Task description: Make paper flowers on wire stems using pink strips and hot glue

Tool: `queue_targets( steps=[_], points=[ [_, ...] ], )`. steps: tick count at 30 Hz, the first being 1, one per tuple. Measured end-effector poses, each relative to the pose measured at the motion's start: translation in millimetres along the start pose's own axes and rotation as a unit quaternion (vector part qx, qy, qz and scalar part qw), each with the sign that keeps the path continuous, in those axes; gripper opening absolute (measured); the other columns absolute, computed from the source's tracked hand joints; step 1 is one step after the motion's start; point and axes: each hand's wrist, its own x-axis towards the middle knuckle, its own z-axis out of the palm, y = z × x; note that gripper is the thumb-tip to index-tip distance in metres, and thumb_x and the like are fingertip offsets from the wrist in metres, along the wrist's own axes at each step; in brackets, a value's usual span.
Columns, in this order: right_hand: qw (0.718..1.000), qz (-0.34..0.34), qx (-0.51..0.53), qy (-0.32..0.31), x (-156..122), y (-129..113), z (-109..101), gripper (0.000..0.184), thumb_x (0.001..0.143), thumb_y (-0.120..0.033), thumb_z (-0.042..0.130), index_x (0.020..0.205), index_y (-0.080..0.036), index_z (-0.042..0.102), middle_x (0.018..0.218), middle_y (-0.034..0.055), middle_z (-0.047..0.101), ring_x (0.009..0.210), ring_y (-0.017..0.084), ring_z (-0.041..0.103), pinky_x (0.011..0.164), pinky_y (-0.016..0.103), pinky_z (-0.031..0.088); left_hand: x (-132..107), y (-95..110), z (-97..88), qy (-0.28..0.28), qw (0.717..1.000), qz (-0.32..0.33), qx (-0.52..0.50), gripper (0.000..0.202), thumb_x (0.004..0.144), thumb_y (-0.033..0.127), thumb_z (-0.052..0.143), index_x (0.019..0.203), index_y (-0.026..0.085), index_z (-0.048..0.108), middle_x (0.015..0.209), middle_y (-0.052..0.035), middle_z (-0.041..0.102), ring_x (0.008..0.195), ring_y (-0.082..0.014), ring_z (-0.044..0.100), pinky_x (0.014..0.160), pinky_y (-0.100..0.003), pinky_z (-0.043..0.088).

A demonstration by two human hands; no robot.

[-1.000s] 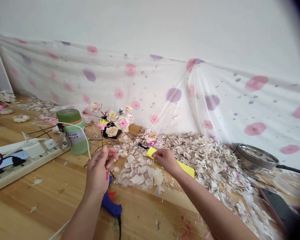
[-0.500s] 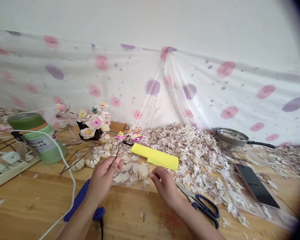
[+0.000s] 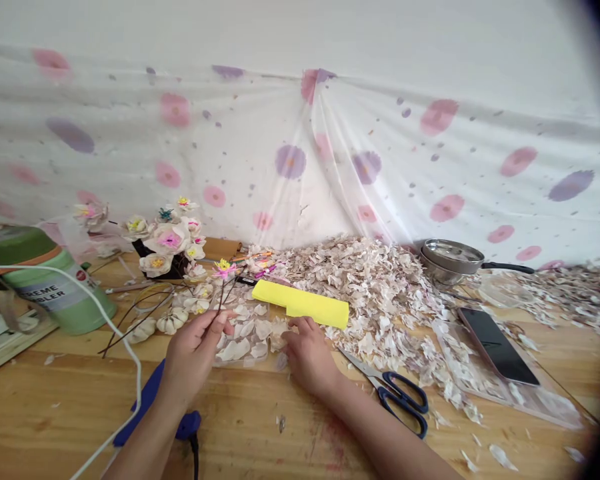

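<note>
My left hand [image 3: 193, 357] pinches the thin dark stem [image 3: 222, 295] of a small flower centre [image 3: 225, 268], pink with yellow tips, holding it upright. My right hand [image 3: 310, 360] is palm down with its fingers curled, at the right end of several loose whitish petals [image 3: 236, 350] on a clear sheet or shallow tray. Its fingertips meet a pale petal clump [image 3: 279, 333]; whether they grip a petal is hidden. Just behind that hand lies a folded yellow paper strip [image 3: 305, 303]. Scissors [image 3: 400, 397] with dark blue handles rest to its right, blades slightly apart.
A large petal heap [image 3: 360, 280] spreads along the back. Finished flowers [image 3: 170, 240] stand in a black holder, left of them a green tumbler [image 3: 75, 300]. A white cable [image 3: 139, 373] crosses near my left arm, beside a blue tool [image 3: 147, 400]. A phone [image 3: 500, 347] lies right.
My right hand has moved left relative to the yellow strip, down onto the petals. My left hand keeps the flower stem. The whole view has shifted, so table things appear further left and slightly higher.
</note>
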Motion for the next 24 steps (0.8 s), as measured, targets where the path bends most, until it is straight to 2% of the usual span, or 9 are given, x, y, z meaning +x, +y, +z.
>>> queue_targets(
  steps=[4, 8, 11, 17, 20, 24],
  points=[
    [1.000, -0.015, -0.009, 0.004, 3, -8, -8, 0.016, 0.084, -0.010, 0.054, 0.092, -0.018, 0.065, 0.116, 0.0089, 0.056, 0.106, 0.022, 0.044, 0.090, 0.033, 0.038, 1, 0, -2.5, 0.048, 0.998, 0.000, -0.036, 0.033, 0.078, 0.050, 0.058, 0.084, 0.019, 0.068, 0.065, -0.0012, 0.059, 0.046, -0.0131, 0.038, 0.039, -0.023, 0.029],
    [0.998, -0.054, -0.020, -0.021, 18, -22, -9, 0.016, 0.086, -0.011, 0.053, 0.083, -0.019, 0.067, 0.100, 0.0053, 0.062, 0.096, 0.019, 0.049, 0.084, 0.029, 0.038, 1, -1, -4.4, 0.092, 0.992, 0.006, -0.086, 0.030, 0.080, 0.046, 0.059, 0.086, 0.019, 0.068, 0.067, -0.0028, 0.059, 0.048, -0.0126, 0.038, 0.040, -0.023, 0.028],
    [0.996, -0.070, -0.036, -0.039, 38, -30, -1, 0.016, 0.086, -0.012, 0.054, 0.079, -0.019, 0.067, 0.092, 0.0057, 0.063, 0.093, 0.020, 0.050, 0.082, 0.030, 0.037, 3, -1, -7.1, 0.118, 0.984, 0.015, -0.133, 0.032, 0.083, 0.047, 0.054, 0.089, 0.018, 0.067, 0.065, -0.0025, 0.058, 0.046, -0.0115, 0.034, 0.040, -0.023, 0.026],
    [0.993, -0.067, -0.078, -0.061, 81, -40, 20, 0.017, 0.088, -0.014, 0.051, 0.083, -0.015, 0.067, 0.087, 0.0090, 0.066, 0.087, 0.021, 0.055, 0.076, 0.030, 0.038, 9, -2, -16.4, 0.195, 0.956, 0.023, -0.219, 0.032, 0.087, 0.045, 0.051, 0.087, 0.016, 0.066, 0.062, -0.0014, 0.057, 0.046, -0.0094, 0.033, 0.041, -0.022, 0.023],
    [0.990, -0.070, -0.098, -0.076, 96, -46, 27, 0.015, 0.090, -0.018, 0.052, 0.084, -0.014, 0.065, 0.088, 0.0065, 0.066, 0.088, 0.019, 0.057, 0.079, 0.032, 0.042, 11, -2, -21.1, 0.230, 0.939, 0.020, -0.255, 0.030, 0.087, 0.043, 0.052, 0.084, 0.016, 0.065, 0.061, -0.0008, 0.056, 0.046, -0.0086, 0.032, 0.041, -0.022, 0.021],
    [0.986, -0.078, -0.117, -0.090, 109, -53, 34, 0.017, 0.092, -0.027, 0.054, 0.087, -0.014, 0.063, 0.092, 0.0032, 0.064, 0.089, 0.018, 0.060, 0.083, 0.038, 0.046, 13, -1, -24.1, 0.248, 0.926, 0.011, -0.286, 0.029, 0.085, 0.043, 0.054, 0.083, 0.015, 0.065, 0.060, -0.0006, 0.056, 0.045, -0.0086, 0.032, 0.041, -0.022, 0.020]
  ],
)
